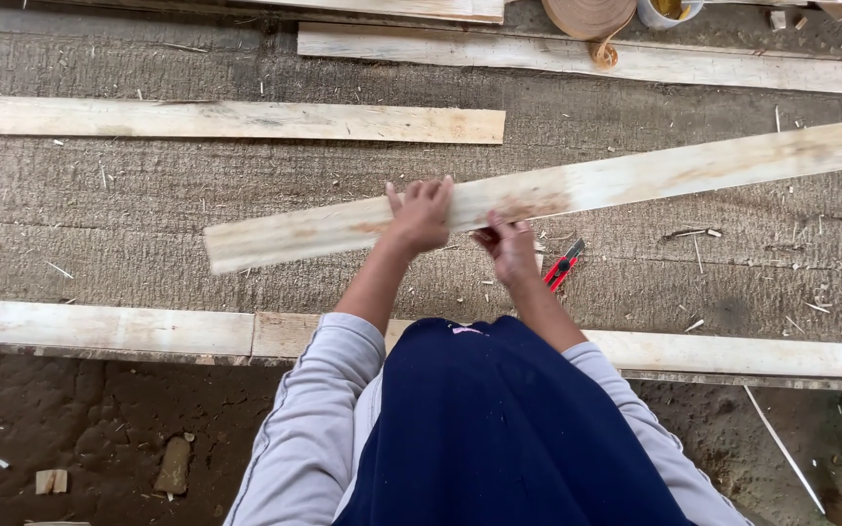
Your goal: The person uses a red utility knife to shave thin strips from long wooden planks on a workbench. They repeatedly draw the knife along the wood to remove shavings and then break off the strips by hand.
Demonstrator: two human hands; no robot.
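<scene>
Head view: both hands are on one long pale plank (pixel 635 180), slanting across the worktable (pixel 129 224) from 8 o'clock up to 2 o'clock.
Left hand (pixel 421 212): fingers spread and curled over the plank's far edge, gripping it near the middle.
Right hand (pixel 511 248): closed tight at the plank's near edge, just beside the left; what it pinches, I cannot tell.
Red utility knife (pixel 564 264): lying on the table at 3 o'clock from the right hand, close by.
Second plank (pixel 226 120): flat, up at 11 o'clock.
Tape roll (pixel 589 18): top edge, 12 o'clock.
</scene>
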